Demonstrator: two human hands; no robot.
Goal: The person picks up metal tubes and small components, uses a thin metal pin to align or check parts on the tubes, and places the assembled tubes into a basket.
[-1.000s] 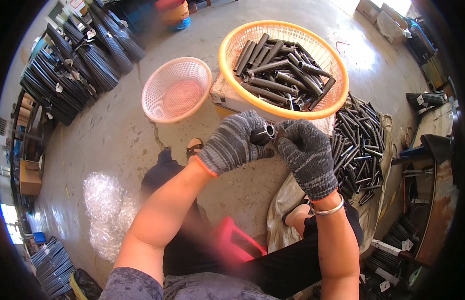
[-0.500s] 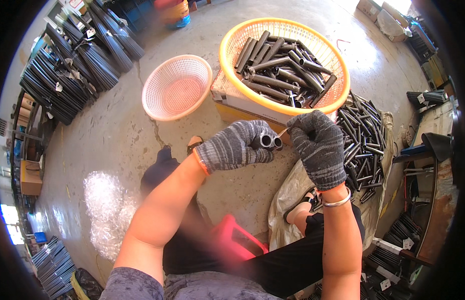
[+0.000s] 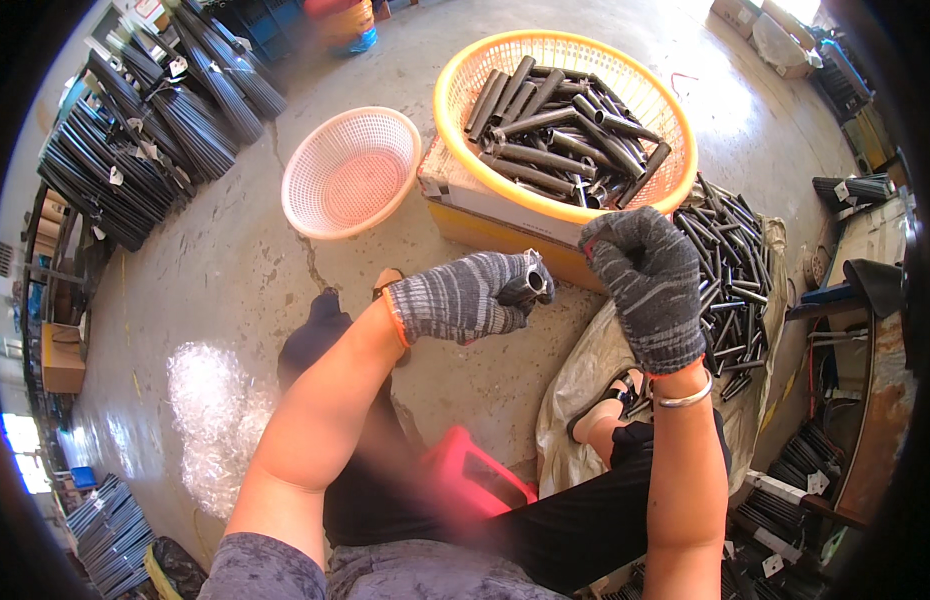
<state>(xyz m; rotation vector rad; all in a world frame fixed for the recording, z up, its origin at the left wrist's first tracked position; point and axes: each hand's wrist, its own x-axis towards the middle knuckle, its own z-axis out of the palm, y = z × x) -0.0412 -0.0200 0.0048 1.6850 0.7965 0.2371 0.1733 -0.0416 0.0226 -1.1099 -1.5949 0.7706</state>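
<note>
My left hand [image 3: 463, 298], in a grey striped knit glove, is closed around a short dark metal tube [image 3: 536, 280]. The tube's open round end faces up from the fingers. My right hand [image 3: 647, 290], gloved alike, is closed a short way to the right, and the hands do not touch. Its fingertips are bunched together, and whatever they hold is hidden. Beyond the hands, an orange-rimmed basket [image 3: 444, 110] full of dark tubes [image 3: 575, 140] sits on a carton [image 3: 485, 222].
A pale pink basket [image 3: 355, 175] stands left of the carton. At right, many loose tubes [image 3: 730, 285] lie on a sack sheet [image 3: 565, 440]. Clear plastic wrap [image 3: 213, 425] lies on the left floor, a red plastic stool [image 3: 475, 475] is below my hands, and bundled rods [image 3: 145, 140] stand far left.
My hands have moved apart, the right one drawing away to the right. Two tube ends showed at my left hand before; one shows now. A thin piece between the hands is out of sight.
</note>
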